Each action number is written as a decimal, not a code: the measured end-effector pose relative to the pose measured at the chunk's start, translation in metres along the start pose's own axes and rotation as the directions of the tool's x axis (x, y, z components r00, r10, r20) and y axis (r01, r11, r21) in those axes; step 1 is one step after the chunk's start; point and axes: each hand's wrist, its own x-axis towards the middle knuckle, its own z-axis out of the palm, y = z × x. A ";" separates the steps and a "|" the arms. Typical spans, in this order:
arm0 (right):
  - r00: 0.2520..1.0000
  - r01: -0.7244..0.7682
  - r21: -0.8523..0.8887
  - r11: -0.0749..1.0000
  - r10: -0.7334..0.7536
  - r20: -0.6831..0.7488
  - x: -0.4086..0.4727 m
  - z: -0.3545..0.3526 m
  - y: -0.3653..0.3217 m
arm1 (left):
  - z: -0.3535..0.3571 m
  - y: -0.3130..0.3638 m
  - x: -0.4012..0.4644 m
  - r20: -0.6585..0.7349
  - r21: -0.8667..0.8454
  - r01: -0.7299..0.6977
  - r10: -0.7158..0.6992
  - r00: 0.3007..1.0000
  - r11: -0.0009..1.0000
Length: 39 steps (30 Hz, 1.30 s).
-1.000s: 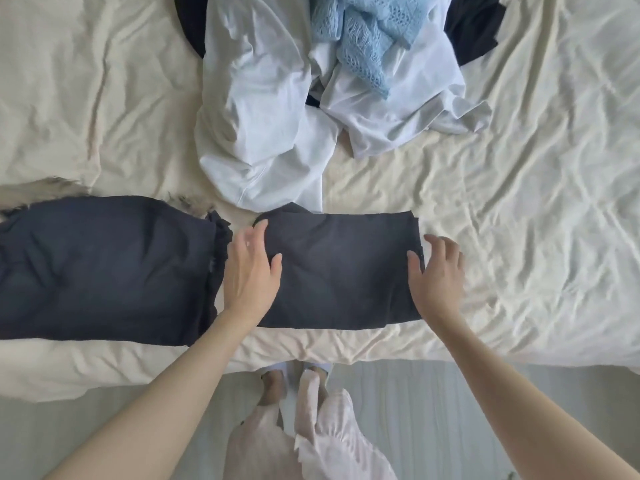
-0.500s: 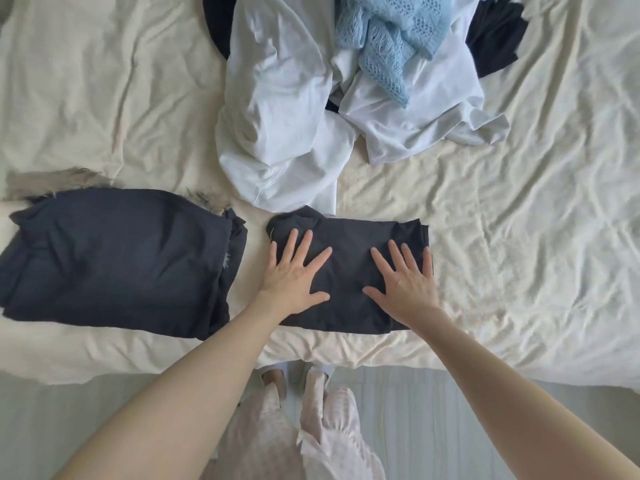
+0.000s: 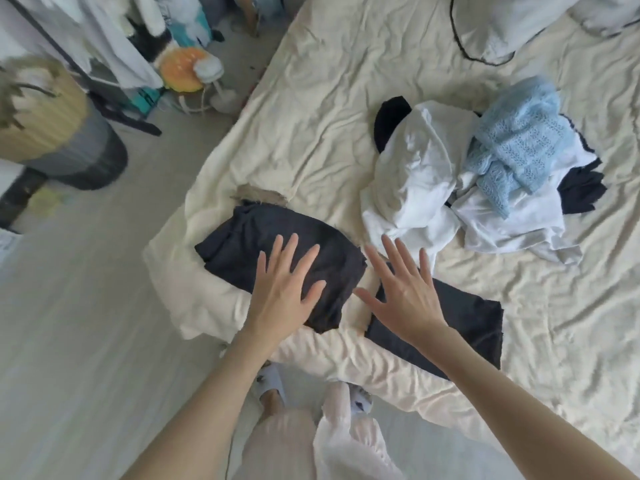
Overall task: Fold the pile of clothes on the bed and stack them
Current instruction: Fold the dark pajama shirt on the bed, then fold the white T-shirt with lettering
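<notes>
Two folded dark navy garments lie near the corner of the cream bed (image 3: 346, 81). The larger one (image 3: 242, 237) is on the left, and my left hand (image 3: 282, 289) lies over its near right part with fingers spread straight. The smaller one (image 3: 467, 320) lies to the right; my right hand (image 3: 403, 291), also flat with spread fingers, is over its left end. Farther back sits the unfolded pile: a white garment (image 3: 412, 188), a light blue knit (image 3: 516, 147) on top, and dark pieces (image 3: 581, 188) poking out.
The bed's corner and edge run just below the folded garments, with grey floor (image 3: 86, 341) to the left and my feet in slippers (image 3: 273, 386) below. Baskets (image 3: 45, 112), hanging clothes and plush toys crowd the far left. A pillow (image 3: 512, 22) lies at the back right.
The view has swung left, showing the bed's corner and the room. My left hand moved from the smaller folded garment to the larger one; my right hand slid to the smaller garment's left end.
</notes>
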 end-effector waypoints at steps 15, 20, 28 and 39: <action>0.985 0.169 0.203 0.965 -0.161 -0.057 0.109 -0.017 -0.375 | -0.223 -0.342 -0.131 -0.179 -0.043 0.302 -0.305 0.935 0.952; 0.972 0.230 0.197 0.953 -0.217 -0.085 0.156 -0.022 -0.457 | -0.269 -0.411 -0.118 -0.205 -0.039 0.310 -0.311 0.928 0.950; 0.982 0.186 0.196 0.963 -0.176 -0.069 0.248 -0.028 -0.506 | -0.284 -0.476 -0.056 -0.107 -0.090 0.300 -0.309 0.945 0.950; 0.987 0.088 0.241 0.967 -0.053 -0.149 0.449 -0.073 -0.526 | -0.392 -0.574 0.154 -0.155 0.025 0.167 -0.161 0.975 0.986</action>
